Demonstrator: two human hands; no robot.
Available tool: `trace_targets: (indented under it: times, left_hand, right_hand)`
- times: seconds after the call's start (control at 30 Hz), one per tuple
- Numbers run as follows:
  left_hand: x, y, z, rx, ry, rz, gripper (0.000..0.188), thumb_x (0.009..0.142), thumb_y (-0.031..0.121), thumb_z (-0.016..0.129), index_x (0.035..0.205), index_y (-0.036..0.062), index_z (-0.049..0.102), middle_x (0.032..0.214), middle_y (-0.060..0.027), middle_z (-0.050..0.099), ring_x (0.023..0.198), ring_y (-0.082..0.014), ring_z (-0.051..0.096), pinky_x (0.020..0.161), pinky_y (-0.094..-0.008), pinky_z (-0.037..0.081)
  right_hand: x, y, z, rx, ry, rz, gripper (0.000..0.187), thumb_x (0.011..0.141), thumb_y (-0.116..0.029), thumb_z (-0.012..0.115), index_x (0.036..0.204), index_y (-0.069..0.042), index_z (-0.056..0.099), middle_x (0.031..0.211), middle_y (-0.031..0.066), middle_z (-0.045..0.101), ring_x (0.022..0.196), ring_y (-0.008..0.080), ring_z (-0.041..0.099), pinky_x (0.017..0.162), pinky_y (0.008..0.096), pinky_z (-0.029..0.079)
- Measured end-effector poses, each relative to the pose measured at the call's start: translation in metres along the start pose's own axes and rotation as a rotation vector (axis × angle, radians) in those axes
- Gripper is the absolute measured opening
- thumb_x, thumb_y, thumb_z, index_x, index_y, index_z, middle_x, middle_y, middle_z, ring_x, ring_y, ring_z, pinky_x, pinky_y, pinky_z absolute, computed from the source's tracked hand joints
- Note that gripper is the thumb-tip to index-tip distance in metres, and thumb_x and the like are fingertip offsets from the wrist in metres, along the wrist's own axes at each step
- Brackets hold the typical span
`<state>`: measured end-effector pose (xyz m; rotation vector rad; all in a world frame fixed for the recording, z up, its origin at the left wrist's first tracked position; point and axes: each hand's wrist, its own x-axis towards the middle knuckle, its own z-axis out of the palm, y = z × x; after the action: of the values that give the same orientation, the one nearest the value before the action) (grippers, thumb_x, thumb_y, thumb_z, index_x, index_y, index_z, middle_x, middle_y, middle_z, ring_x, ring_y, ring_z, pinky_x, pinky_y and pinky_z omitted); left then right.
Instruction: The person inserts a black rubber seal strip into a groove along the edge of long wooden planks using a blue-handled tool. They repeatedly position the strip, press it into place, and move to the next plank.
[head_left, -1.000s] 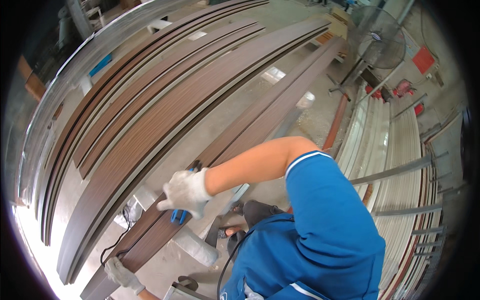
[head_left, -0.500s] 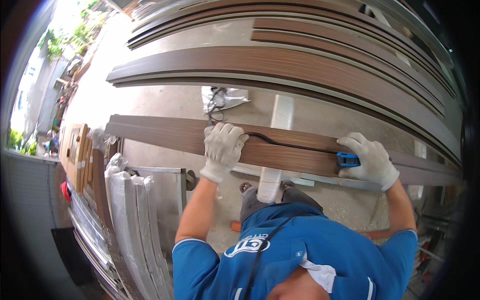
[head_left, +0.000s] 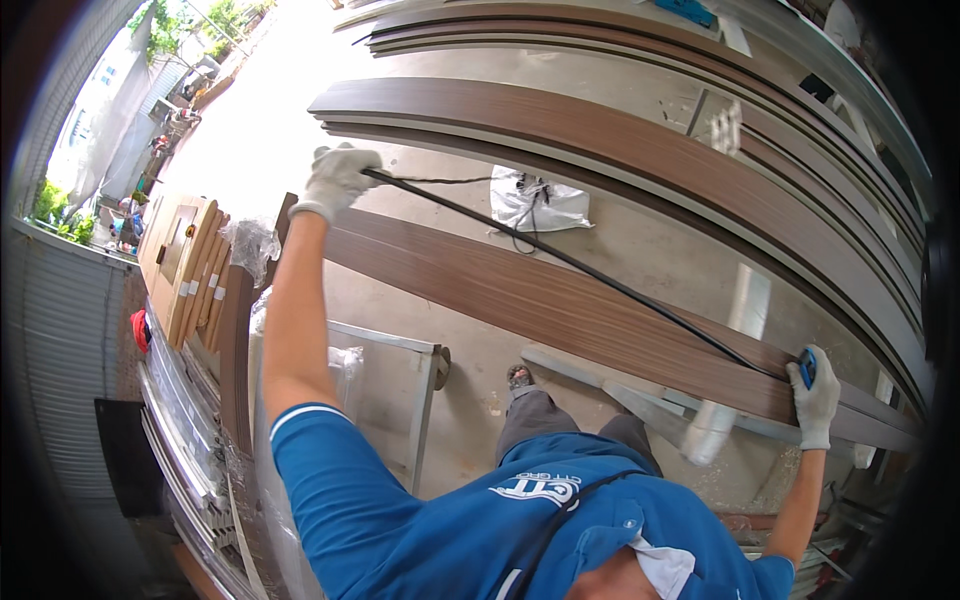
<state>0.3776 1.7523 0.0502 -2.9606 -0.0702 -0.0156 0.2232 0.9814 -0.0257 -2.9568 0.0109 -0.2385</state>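
Note:
A black tape blade (head_left: 570, 258) stretches taut and slanting between my two gloved hands, over a long brown wood-grain plank (head_left: 520, 300). My left hand (head_left: 338, 182) is closed on the blade's free end, beyond the plank's left end. At the plank's right part, my right hand (head_left: 815, 395) grips the blue tape measure case (head_left: 808, 368), its fingers wrapped round it beside the plank. A thin dark cord (head_left: 435, 180) runs from near my left hand toward a silvery bag on the floor; whether the hand holds it too I cannot tell.
Stacked brown planks (head_left: 560, 118) lie just beyond, with more (head_left: 600, 30) farther back. The silvery bag (head_left: 540, 200) sits on the floor between. To the left are a metal frame (head_left: 385, 338), cardboard-covered panels (head_left: 180, 265) and plastic-wrapped profiles (head_left: 185, 430). A pale support (head_left: 750, 300) passes under the plank.
My left hand has swung far left and away with the blade's end, drawing out more tape. My right hand has shifted right and nearer with the case. The view has turned.

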Motion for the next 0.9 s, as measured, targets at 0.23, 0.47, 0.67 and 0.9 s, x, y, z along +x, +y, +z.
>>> trace_targets:
  times: [0.23, 0.47, 0.67, 0.9]
  left_hand:
    - [0.028, -0.159, -0.005, -0.086, 0.076, -0.135, 0.014, 0.082, 0.03, 0.083, 0.095, 0.0252, 0.078, 0.088, -0.0043, 0.07, 0.099, -0.0242, 0.064, 0.102, -0.0425, 0.039]
    - [0.008, -0.131, -0.05, -1.104, 0.17, 0.174, 0.017, 0.096, 0.017, 0.068, 0.108, 0.0062, 0.073, 0.077, -0.0006, 0.067, 0.073, -0.0117, 0.062, 0.071, -0.0277, 0.045]
    - [-0.012, -0.123, -0.166, -1.244, 0.903, 0.371, 0.021, 0.102, 0.011, 0.059, 0.118, 0.0031, 0.07, 0.086, -0.0005, 0.067, 0.071, -0.0076, 0.056, 0.065, -0.0235, 0.043]
    - [0.003, -0.179, -0.092, -0.952, -0.463, 0.029, 0.025, 0.078, 0.007, 0.08, 0.098, 0.0073, 0.066, 0.085, 0.0021, 0.062, 0.08, -0.0093, 0.06, 0.072, -0.0249, 0.048]
  right_hand:
    - [-0.012, 0.012, 0.025, -0.253, 0.134, 0.21, 0.045, 0.099, -0.04, 0.071, 0.131, -0.01, 0.063, 0.118, 0.0181, 0.073, 0.107, 0.0417, 0.07, 0.085, 0.0478, 0.057]
    - [-0.014, 0.024, 0.032, -0.299, 0.158, 0.327, 0.048, 0.101, -0.042, 0.066, 0.137, -0.01, 0.061, 0.121, 0.0181, 0.072, 0.107, 0.0404, 0.071, 0.087, 0.0473, 0.057]
    - [-0.01, 0.019, 0.031, -0.263, 0.158, 0.396, 0.047, 0.102, -0.04, 0.065, 0.138, -0.01, 0.06, 0.122, 0.0194, 0.072, 0.109, 0.0415, 0.07, 0.089, 0.0476, 0.056]
    - [-0.009, 0.017, 0.034, -0.224, 0.181, 0.434, 0.043, 0.103, -0.041, 0.063, 0.135, -0.013, 0.06, 0.12, 0.0192, 0.072, 0.106, 0.0425, 0.07, 0.087, 0.0499, 0.055]
